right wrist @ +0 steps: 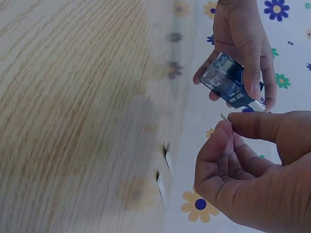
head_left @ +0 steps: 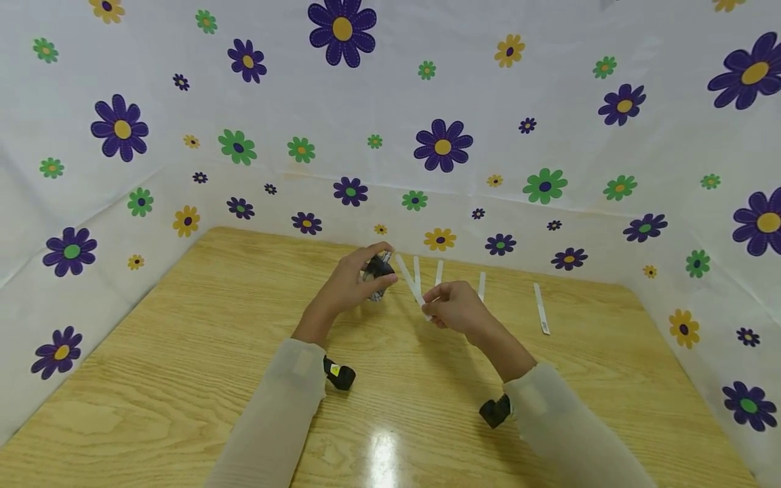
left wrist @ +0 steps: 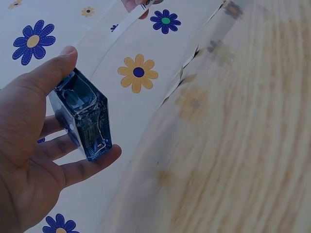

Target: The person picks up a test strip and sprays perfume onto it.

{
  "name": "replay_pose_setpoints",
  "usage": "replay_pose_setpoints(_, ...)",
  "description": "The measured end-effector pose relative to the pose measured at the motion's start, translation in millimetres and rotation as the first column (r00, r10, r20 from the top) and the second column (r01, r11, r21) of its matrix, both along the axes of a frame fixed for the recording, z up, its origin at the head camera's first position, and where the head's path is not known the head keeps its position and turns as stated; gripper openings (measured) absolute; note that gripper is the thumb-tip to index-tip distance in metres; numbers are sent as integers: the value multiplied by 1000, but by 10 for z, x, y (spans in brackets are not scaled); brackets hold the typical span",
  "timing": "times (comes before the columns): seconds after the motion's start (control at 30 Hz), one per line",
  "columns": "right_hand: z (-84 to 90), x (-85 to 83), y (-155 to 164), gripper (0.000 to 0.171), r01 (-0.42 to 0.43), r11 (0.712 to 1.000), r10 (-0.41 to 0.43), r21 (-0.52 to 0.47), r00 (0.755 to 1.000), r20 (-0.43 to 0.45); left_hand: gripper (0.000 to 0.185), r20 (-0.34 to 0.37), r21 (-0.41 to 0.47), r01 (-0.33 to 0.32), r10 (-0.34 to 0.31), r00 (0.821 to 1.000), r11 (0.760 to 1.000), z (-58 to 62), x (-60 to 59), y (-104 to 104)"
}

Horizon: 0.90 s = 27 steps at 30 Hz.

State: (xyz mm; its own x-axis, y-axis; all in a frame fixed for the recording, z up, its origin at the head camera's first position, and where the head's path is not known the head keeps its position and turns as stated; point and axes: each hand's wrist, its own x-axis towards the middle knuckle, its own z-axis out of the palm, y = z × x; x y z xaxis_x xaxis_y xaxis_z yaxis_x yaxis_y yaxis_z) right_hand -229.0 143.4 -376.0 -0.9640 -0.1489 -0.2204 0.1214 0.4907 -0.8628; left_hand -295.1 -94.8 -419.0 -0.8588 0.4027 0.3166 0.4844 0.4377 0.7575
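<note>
The left hand [head_left: 350,285] holds a small blue see-through box [left wrist: 82,116] up over the far side of the table [head_left: 183,379]. Its thumb and fingers [left wrist: 73,167] are curled round the box. The right hand [head_left: 457,308] is just beside it. Its thumb and first finger pinch one end of a thin white strip [head_left: 411,283], and the strip's other end points up at the box. It looks like the strip is being fed into the box or pulled out of it; I cannot tell which. Four more white strips lie flat in a row at the back of the table: one [head_left: 417,270] behind the held strip, one [head_left: 438,272], one [head_left: 482,285] and one [head_left: 541,308] farther right. So this looks partly done, with those strips left.
</note>
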Motion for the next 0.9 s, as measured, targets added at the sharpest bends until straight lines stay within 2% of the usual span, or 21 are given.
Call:
replay_pose_setpoints(0.2,-28,-71,-27,15,22,1000,-22,-8,1000,14,56,14,9,3,-3,1000,1000,20,-1,-12)
replay_pose_setpoints(0.5,-133,-292,-115,16,74,997,-71,-28,995,71,53,10,14,-1,1,1000,1000,32,8,-31)
replay_pose_setpoints(0.9,-257,-534,-224,21,78,992,-70,-100,994,79,53,24,27,-15,15,1000,1000,42,1,-48)
